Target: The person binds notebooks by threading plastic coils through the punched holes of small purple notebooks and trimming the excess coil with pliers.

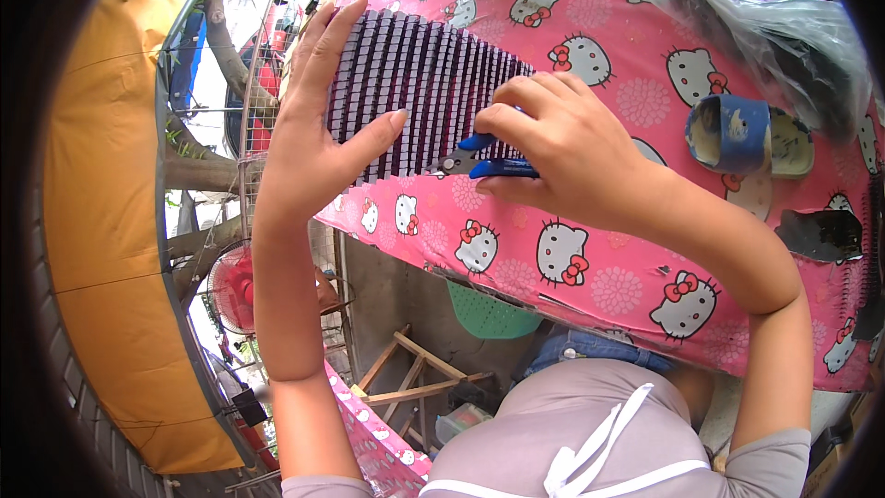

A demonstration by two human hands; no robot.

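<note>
A ribbed panel (419, 83) of dark purple and whitish rows lies on the pink tablecloth (516, 272), near the table's far left side. My left hand (318, 120) rests along its left edge, fingers stretched out and thumb spread across the rows. Blue-handled cutting pliers (505, 168) are in my right hand (567, 143), whose fingers wrap round the handles. Their metal jaws meet the panel's near edge. Whether the jaws grip a strip is too small to tell. My right hand covers the panel's right corner.
A blue slipper-like item (742, 136) lies on the table to the right, below a clear plastic bag (737, 9) with something black inside. Under the table's near edge are a green perforated basket (493, 311) and a wooden frame (415, 378). A red fan (232, 288) stands at left.
</note>
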